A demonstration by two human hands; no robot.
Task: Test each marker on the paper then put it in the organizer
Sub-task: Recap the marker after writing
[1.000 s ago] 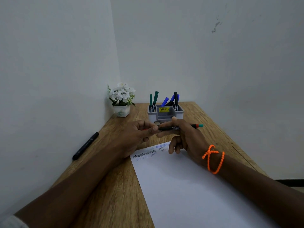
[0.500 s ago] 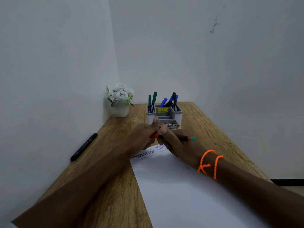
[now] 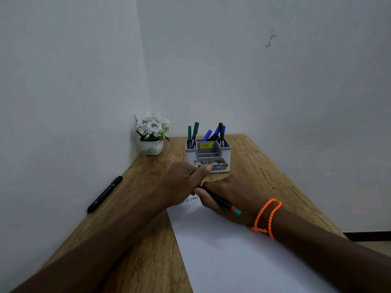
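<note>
Two hands met at paper's (image 3: 243, 250) far edge: right hand (image 3: 230, 197) gripped marker (image 3: 220, 200) tip-down for testing, left hand (image 3: 182, 182) curled, probably holding its cap. Organizer (image 3: 208, 159) stood just beyond.

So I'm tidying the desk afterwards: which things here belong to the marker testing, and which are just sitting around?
Job:
black marker with teal end in right hand
white paper sheet
grey plastic organizer
black marker lying by the wall

Lying about:
white flowers in small pot
</note>
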